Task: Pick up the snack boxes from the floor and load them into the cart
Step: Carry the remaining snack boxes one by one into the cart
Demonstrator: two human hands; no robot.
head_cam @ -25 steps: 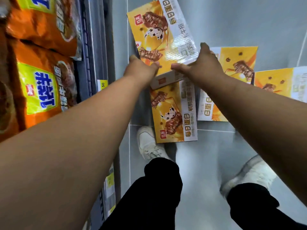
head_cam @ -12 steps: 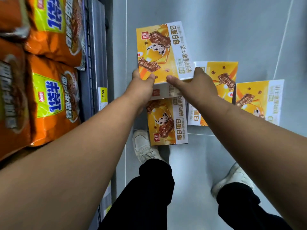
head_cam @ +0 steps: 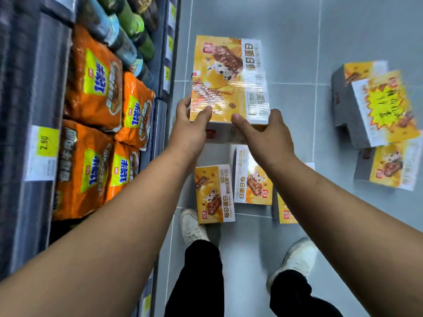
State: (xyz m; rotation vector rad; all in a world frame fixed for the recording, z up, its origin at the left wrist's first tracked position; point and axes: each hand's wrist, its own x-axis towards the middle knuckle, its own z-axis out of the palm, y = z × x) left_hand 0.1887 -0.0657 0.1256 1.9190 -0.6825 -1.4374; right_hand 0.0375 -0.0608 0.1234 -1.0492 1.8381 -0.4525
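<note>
Both hands hold one snack box aloft.
Left hand (head_cam: 187, 131) and right hand (head_cam: 265, 136) grip held box (head_cam: 226, 81) near edge; shelf (head_cam: 29, 92) left, grey floor (head_cam: 297, 37) open far.

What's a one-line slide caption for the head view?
Left hand and right hand hold a yellow snack box over more boxes on the grey floor, beside shelved orange bags.

A shop aisle, seemingly a supermarket. Dark metal shelves (head_cam: 34, 88) on the left carry rows of identical glossy orange snack bags (head_cam: 91, 78), with green and blue wrapped bottles (head_cam: 128, 30) further along. Yellow-and-white price labels (head_cam: 43, 152) sit on the shelf edges, one reading 2.80. Matching yellow cardboard snack boxes (head_cam: 214, 195) lie on the grey tiled floor (head_cam: 297, 53).
</note>
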